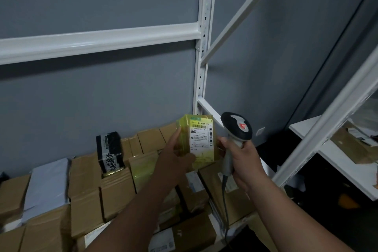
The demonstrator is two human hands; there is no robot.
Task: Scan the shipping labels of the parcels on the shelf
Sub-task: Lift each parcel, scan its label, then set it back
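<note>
We hold one yellow parcel [196, 139] upright above the shelf load, near the white upright post [201, 67]; our left hand [176, 155] grips it along its left edge and lower face, fingers curled round it. Its white label [201, 138] faces us, printed with a barcode and small text we cannot read. Our right hand [243, 161] is wrapped round the grey handle of a scanner [237, 129], whose dark head with a red-marked button sits just right of the parcel, at about the label's height; a thumb tip touches the parcel's right edge. The scanner's cable [225, 200] hangs down past the boxes. Below lie many brown cartons [114, 196] packed side by side on the shelf [241, 225], some with labels showing. One black box [110, 151] with white characters stands on them at the left, tilted. A grey-white bag [47, 188] lies further left among the cartons. A white crossbeam [98, 40] runs across the grey wall [98, 98]. To the right, a second white rack [335, 149] holds another carton [347, 147].
</note>
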